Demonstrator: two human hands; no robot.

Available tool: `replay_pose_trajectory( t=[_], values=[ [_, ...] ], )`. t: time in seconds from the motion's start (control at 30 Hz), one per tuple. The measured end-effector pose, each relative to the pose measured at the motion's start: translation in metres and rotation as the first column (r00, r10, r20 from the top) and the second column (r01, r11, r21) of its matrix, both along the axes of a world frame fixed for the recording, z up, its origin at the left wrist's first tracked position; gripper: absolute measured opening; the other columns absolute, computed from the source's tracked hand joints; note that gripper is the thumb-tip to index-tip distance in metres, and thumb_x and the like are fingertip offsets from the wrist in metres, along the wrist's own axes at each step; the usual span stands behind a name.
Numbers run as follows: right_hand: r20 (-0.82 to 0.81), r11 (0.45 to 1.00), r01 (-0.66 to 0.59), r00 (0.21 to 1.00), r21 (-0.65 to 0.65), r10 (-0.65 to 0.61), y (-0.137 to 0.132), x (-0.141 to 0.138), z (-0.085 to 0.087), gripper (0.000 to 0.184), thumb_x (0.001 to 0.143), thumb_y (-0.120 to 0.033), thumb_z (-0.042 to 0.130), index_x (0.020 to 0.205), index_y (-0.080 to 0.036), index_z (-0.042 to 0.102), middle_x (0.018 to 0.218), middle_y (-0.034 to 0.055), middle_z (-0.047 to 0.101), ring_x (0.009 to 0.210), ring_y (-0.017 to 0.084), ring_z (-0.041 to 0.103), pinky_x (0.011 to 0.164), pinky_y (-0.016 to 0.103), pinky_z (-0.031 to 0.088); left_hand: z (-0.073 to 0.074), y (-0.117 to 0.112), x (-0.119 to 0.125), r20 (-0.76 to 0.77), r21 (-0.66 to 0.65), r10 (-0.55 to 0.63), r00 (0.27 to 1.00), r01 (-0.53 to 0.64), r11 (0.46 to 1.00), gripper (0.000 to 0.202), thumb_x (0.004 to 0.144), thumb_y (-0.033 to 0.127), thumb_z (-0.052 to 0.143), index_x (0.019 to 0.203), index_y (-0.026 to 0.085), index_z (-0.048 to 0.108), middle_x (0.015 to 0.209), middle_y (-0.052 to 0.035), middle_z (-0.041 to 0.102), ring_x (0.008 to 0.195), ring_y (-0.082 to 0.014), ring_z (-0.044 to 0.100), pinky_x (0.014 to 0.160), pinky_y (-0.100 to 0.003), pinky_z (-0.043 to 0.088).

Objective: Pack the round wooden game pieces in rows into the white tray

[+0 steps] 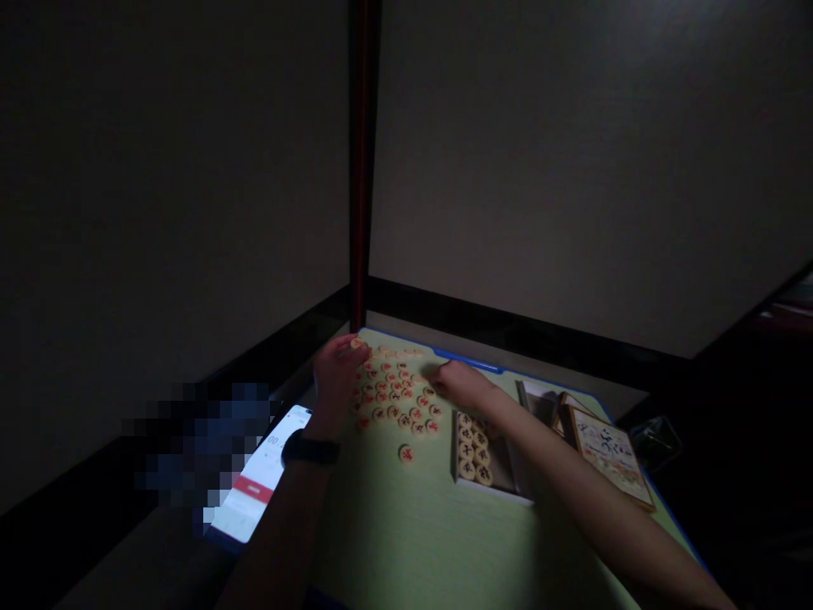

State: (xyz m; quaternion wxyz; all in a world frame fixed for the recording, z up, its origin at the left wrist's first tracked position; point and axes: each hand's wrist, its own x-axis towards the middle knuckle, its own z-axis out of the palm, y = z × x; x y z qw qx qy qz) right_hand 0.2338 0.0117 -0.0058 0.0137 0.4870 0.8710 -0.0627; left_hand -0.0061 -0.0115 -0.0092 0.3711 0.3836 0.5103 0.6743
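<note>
Several round wooden game discs point(397, 394) with red and black characters lie spread over a pale green table point(406, 517). My left hand point(334, 377), a dark band on its wrist, pinches one disc point(356, 343) at the far left edge of the spread. At the right edge of the discs my right hand point(458, 383) rests with its fingers curled down; I cannot make out what they hold. A white box point(486, 462) just below that hand holds two rows of discs. One disc point(406, 454) lies apart, nearer to me.
A lit phone point(260, 487) lies at the table's left edge. A printed box lid point(608, 453) and another open box point(539, 400) sit to the right. A dark red post point(363, 161) stands in the wall corner behind the table. The room is dim.
</note>
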Motion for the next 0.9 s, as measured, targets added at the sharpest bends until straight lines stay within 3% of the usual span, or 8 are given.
replay_pose_trajectory(
  t=[0.1,0.27,0.37,0.67,0.9],
  values=[
    [-0.007,1.000,-0.003,1.000,0.000,0.003,-0.002,-0.004,-0.002,0.027,0.081,-0.006,0.052,0.092,-0.012,0.077,0.092,0.0162,0.075,0.086,0.023,0.068,0.073,0.027,0.045,0.001,-0.001,0.001,0.031,0.003,-0.010,0.999,0.010,1.000,0.037,0.058,0.029,0.074,0.092,0.015,0.069,0.082,-0.0029,0.073,0.075,-0.0177,0.067,0.072,-0.030,0.053],
    [-0.071,0.995,-0.016,0.997,-0.103,0.009,0.013,0.005,0.004,0.033,0.069,0.001,0.057,0.085,-0.017,0.079,0.078,0.0020,0.076,0.072,0.015,0.068,0.065,0.020,0.045,0.001,-0.001,0.000,-0.004,-0.002,0.005,1.000,-0.005,1.000,0.039,0.058,0.029,0.075,0.093,0.014,0.070,0.084,-0.0035,0.073,0.075,-0.0172,0.067,0.071,-0.029,0.053],
    [-0.112,0.991,0.005,0.993,-0.132,-0.020,0.022,0.013,0.003,0.036,0.067,0.001,0.057,0.087,-0.019,0.080,0.073,-0.0011,0.076,0.066,0.013,0.068,0.062,0.019,0.045,0.001,-0.001,0.000,-0.005,0.004,-0.002,1.000,0.002,1.000,0.038,0.059,0.029,0.075,0.093,0.014,0.070,0.085,-0.0036,0.073,0.076,-0.0174,0.067,0.071,-0.029,0.053],
    [-0.080,0.995,0.076,0.994,-0.064,-0.081,0.034,0.022,0.001,0.031,0.070,-0.001,0.057,0.083,-0.018,0.080,0.074,0.0006,0.076,0.073,0.015,0.070,0.066,0.019,0.045,-0.004,0.000,-0.002,-0.057,-0.009,-0.013,0.998,0.013,1.000,0.044,0.062,0.033,0.075,0.102,0.014,0.071,0.094,-0.0070,0.075,0.082,-0.0195,0.069,0.077,-0.032,0.054],
    [0.052,0.982,0.177,0.982,0.067,-0.181,0.031,0.026,0.003,0.027,0.079,-0.016,0.062,0.101,-0.019,0.078,0.104,0.0131,0.075,0.097,0.026,0.069,0.077,0.027,0.047,-0.002,-0.002,-0.002,-0.073,-0.028,-0.041,0.997,0.039,0.999,0.045,0.062,0.032,0.076,0.102,0.015,0.072,0.093,-0.0073,0.075,0.079,-0.0194,0.069,0.071,-0.030,0.054]
  ],
)
